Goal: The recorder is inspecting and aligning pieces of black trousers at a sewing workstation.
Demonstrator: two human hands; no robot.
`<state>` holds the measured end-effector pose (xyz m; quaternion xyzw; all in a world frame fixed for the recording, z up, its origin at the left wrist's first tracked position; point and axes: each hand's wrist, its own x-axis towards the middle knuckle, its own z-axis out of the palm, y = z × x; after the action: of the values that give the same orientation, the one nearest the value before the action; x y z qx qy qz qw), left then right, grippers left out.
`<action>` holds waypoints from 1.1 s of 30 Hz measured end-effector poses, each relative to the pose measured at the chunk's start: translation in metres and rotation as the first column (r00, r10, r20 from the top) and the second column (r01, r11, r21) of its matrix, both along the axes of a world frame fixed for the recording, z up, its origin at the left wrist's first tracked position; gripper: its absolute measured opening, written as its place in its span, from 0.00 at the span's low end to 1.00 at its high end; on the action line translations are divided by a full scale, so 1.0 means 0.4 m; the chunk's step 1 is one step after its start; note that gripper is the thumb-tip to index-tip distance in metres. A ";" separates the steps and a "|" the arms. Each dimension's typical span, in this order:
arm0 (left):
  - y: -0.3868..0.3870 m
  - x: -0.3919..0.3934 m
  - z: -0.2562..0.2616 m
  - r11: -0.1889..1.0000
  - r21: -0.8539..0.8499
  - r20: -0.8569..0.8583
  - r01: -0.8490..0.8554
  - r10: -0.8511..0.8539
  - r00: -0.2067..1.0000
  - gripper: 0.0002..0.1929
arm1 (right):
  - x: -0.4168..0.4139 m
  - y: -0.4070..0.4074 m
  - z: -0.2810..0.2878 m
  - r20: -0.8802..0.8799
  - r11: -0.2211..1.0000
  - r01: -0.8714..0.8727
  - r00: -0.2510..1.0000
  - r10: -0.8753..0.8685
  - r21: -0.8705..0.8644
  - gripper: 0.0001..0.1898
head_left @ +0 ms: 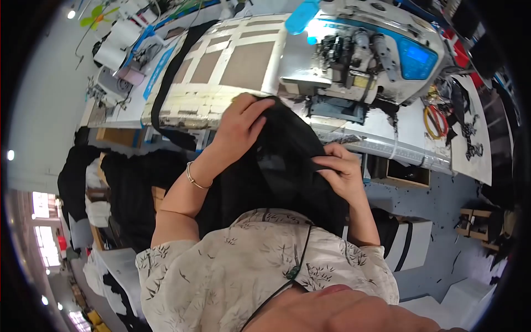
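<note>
Black fabric [286, 145] hangs over the front edge of the sewing table and down across my lap. My left hand [247, 120] grips its upper part between thumb and fingers, close to the taped work surface [207, 97]. Lower and to the right, my right hand [342, 168] pinches the fabric's right edge. An industrial sewing machine [373, 54] with a blue control panel stands beyond my hands to the right. The fabric's lower part merges with other dark cloth, so its full outline cannot be told.
A black strip [166, 87] lies across the table's left part and hangs off its edge. Orange and yellow rings [435, 122] lie at the right. Dark cloth [132, 186] is heaped at the lower left. An open wooden drawer [408, 176] sits below the tabletop.
</note>
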<state>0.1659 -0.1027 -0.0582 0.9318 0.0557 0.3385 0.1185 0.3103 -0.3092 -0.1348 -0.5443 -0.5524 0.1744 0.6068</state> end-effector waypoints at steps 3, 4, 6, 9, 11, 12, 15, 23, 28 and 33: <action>0.042 -0.062 -0.028 0.929 -0.359 -0.376 -0.094 -0.052 0.925 0.11 | -0.011 -0.001 -0.004 -0.003 0.999 0.039 0.999 -0.039 0.020 0.13; 0.055 -0.082 -0.034 0.925 -0.370 -0.355 -0.083 -0.058 0.933 0.09 | -0.013 -0.001 -0.012 -0.007 0.999 0.050 0.999 -0.049 0.014 0.13; 0.083 -0.113 -0.050 0.932 -0.336 -0.338 -0.139 0.019 0.941 0.09 | -0.021 -0.004 -0.007 -0.008 0.999 0.043 0.999 -0.043 -0.031 0.13; 0.087 -0.140 -0.076 0.937 -0.304 -0.274 -0.171 0.086 0.958 0.07 | -0.041 0.011 0.000 0.017 0.998 0.034 0.999 -0.034 -0.054 0.13; 0.070 -0.135 -0.132 0.719 -0.694 -0.105 -0.035 -0.052 0.993 0.06 | -0.058 0.023 0.008 0.042 0.999 0.021 0.999 -0.019 -0.042 0.13; 0.071 -0.137 -0.183 0.467 -0.880 -0.165 -0.086 -0.132 0.977 0.09 | -0.067 0.031 0.010 -0.001 0.999 -0.027 1.000 0.027 -0.026 0.13; 0.032 -0.125 -0.311 -0.053 -0.993 -0.090 -0.104 -0.225 0.970 0.16 | -0.094 0.052 0.002 -0.073 0.996 -0.083 0.994 0.084 0.022 0.14; -0.059 -0.117 -0.339 -0.594 -0.782 -0.051 -0.189 -0.241 0.969 0.10 | -0.140 0.050 0.010 -0.163 0.994 -0.091 0.983 0.081 -0.053 0.13; 0.052 -0.140 -0.263 0.415 -0.898 0.231 0.150 0.152 0.961 0.06 | -0.138 0.042 -0.010 -0.112 0.993 -0.050 0.993 0.038 -0.104 0.12; 0.112 -0.078 0.034 0.858 -0.457 0.344 0.236 -0.074 0.936 0.05 | -0.122 0.064 0.050 0.006 1.000 0.005 1.000 -0.005 0.019 0.11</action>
<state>0.1346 -0.0578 -0.0446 0.8063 0.0441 0.4461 0.3859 0.2614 -0.2836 -0.1149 -0.5405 -0.5544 0.1660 0.6107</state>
